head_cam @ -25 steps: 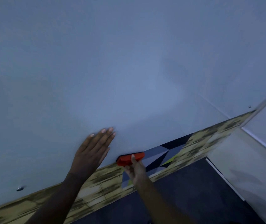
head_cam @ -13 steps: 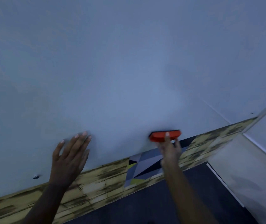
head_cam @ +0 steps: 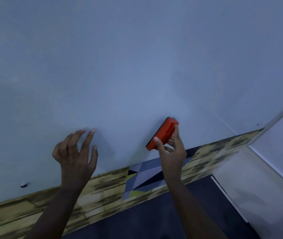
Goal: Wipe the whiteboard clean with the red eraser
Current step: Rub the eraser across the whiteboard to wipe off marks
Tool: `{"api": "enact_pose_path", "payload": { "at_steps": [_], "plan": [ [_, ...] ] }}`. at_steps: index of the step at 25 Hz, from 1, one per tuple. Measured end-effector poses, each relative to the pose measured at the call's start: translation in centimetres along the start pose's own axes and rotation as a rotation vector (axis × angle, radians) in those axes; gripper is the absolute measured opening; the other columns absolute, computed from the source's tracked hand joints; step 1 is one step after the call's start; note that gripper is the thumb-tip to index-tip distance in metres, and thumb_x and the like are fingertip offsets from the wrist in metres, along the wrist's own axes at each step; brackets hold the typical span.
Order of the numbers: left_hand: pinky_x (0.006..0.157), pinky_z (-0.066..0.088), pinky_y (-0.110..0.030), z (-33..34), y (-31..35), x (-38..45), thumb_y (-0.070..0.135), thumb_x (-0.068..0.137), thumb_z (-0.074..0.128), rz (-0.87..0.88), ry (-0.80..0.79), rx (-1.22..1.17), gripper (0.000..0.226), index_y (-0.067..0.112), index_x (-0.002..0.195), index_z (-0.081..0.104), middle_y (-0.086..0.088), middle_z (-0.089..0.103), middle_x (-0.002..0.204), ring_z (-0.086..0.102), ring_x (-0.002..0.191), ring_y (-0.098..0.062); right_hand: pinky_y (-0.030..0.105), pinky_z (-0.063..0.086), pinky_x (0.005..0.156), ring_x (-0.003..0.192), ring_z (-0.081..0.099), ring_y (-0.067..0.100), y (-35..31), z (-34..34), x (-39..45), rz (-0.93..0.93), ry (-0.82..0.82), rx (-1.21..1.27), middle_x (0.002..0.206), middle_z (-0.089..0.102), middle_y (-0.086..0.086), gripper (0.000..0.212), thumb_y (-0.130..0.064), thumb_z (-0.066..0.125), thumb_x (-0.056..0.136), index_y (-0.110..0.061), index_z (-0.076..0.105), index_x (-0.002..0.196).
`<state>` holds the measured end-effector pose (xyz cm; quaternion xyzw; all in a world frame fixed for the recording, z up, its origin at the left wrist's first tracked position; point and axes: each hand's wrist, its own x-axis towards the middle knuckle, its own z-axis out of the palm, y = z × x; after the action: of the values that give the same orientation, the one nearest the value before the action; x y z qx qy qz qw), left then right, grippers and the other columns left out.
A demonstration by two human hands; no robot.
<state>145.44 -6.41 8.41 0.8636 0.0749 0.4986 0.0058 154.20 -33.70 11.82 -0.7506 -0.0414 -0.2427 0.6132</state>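
Both hands shift: left hand (head_cam: 74,156) lifts, fingers spread, while right hand (head_cam: 171,153) clamps the red plastic eraser (head_cam: 162,133), now tilted up the pale markless whiteboard (head_cam: 120,66), nearly done.

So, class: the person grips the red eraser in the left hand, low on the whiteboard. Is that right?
Not quite. The head view shows the right hand gripping the red eraser, low on the whiteboard. The left hand holds nothing, fingers spread.
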Motion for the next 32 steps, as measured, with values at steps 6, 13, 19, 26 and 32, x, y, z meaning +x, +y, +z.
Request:
{"api": "enact_pose_path", "payload": {
  "at_steps": [6,13,19,26,32],
  "plan": [
    [0.103,0.033,-0.054,1.9,7.9,3.6,0.026,0.104,0.062,0.057,-0.02,0.023,0.047,0.015,0.149,0.059,-0.014,0.049,0.149,0.044,0.138,-0.034,0.031,0.064,0.082,0.111,0.065,0.007,3.1,-3.3,3.5,-0.078,-0.091,-0.02,0.113,0.063,-0.014,0.082,-0.03,0.083,0.09,-0.028,0.04,0.16],
    [0.103,0.035,-0.055,7.7,23.1,5.7,0.028,0.103,0.06,0.076,-0.082,0.053,0.058,0.01,0.157,0.049,-0.015,0.047,0.156,0.04,0.145,-0.034,0.028,0.062,0.082,0.112,0.066,0.007,10.2,-13.1,14.1,0.067,-0.007,0.11,0.12,0.067,-0.009,0.081,-0.03,0.082,0.091,-0.031,0.039,0.159],
    [0.103,0.035,-0.055,10.3,31.5,7.2,0.029,0.102,0.06,-0.022,-0.097,0.081,0.06,0.01,0.157,0.048,-0.015,0.047,0.155,0.043,0.144,-0.035,0.028,0.061,0.084,0.102,0.068,0.001,18.1,-21.3,22.8,0.371,0.12,0.222,0.13,0.069,0.004,0.082,-0.028,0.083,0.09,-0.025,0.039,0.159],
    [0.102,0.037,-0.053,10.7,33.6,6.7,0.026,0.099,0.063,-0.023,-0.178,0.066,0.059,0.011,0.155,0.052,-0.016,0.046,0.156,0.047,0.143,-0.038,0.049,0.063,0.083,0.105,0.072,0.033,26.4,-21.5,20.6,0.888,0.214,0.406,0.121,0.071,0.005,0.077,-0.013,0.085,0.087,-0.018,0.048,0.156],
    [0.106,0.036,-0.054,11.3,32.3,7.1,0.02,0.102,0.061,-0.023,-0.121,0.074,0.056,0.009,0.156,0.05,-0.019,0.04,0.159,0.045,0.145,-0.041,0.04,0.066,0.068,0.095,0.073,0.032,24.6,-18.5,19.6,1.021,0.131,0.514,0.123,0.071,0.019,0.067,-0.009,0.084,0.087,-0.005,0.055,0.147]
  ]
}}
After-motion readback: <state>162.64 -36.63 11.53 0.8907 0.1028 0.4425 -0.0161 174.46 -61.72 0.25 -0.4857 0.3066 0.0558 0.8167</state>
